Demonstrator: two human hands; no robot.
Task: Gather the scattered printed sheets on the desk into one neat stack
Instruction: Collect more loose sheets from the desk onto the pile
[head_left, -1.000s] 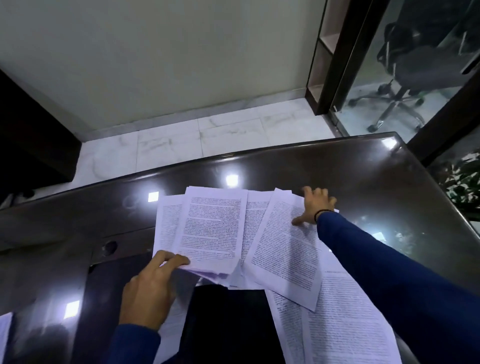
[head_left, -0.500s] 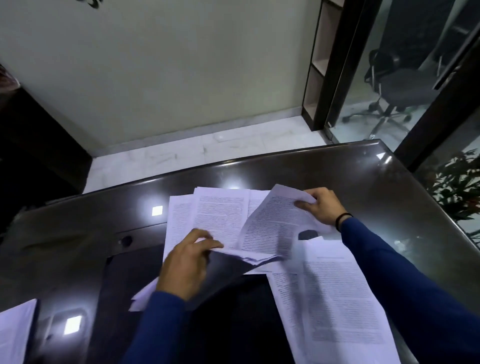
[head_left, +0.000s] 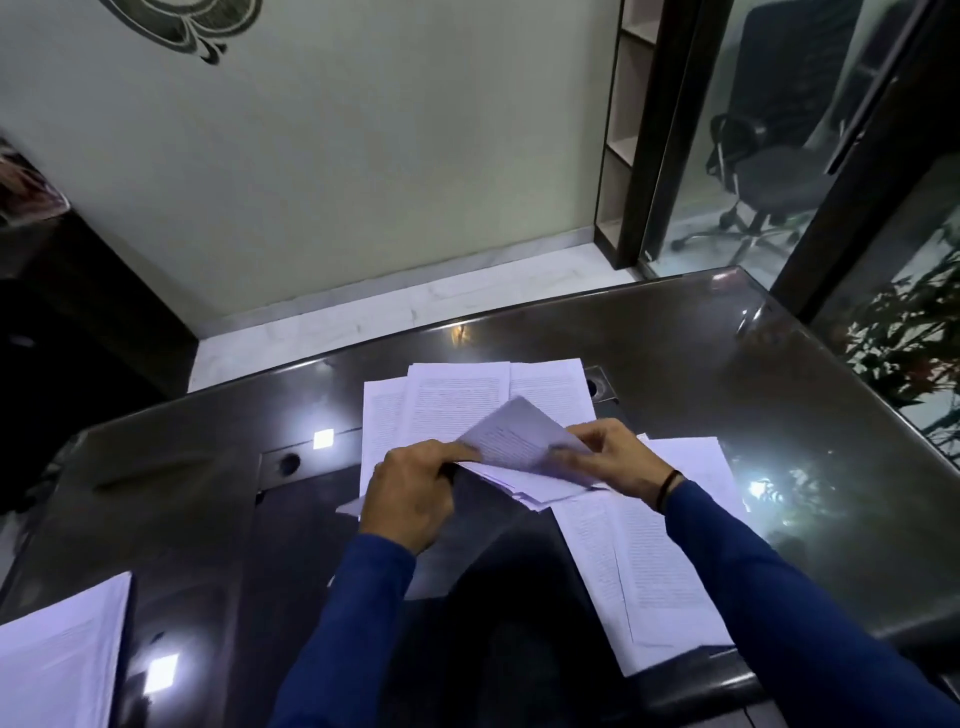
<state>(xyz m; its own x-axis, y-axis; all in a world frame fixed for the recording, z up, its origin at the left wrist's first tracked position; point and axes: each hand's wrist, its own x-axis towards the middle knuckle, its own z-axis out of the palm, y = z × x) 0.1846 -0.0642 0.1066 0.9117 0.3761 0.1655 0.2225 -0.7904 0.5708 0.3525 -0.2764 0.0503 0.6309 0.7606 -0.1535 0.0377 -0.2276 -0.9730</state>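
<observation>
Between the left hand and right hand, gripped sheets lift.

Two bare hands are seen, the left hand and the right hand. Long, plain dark blue sleeves are worn down to both wrists. A thin black band is worn around the right wrist.

White sheets carry fine grey lines of print; the desk is glossy dark brown, flecked with bright light reflections; both sleeves are deep blue; a black band circles the right wrist; the wall is pale green; the floor is white marble.
</observation>
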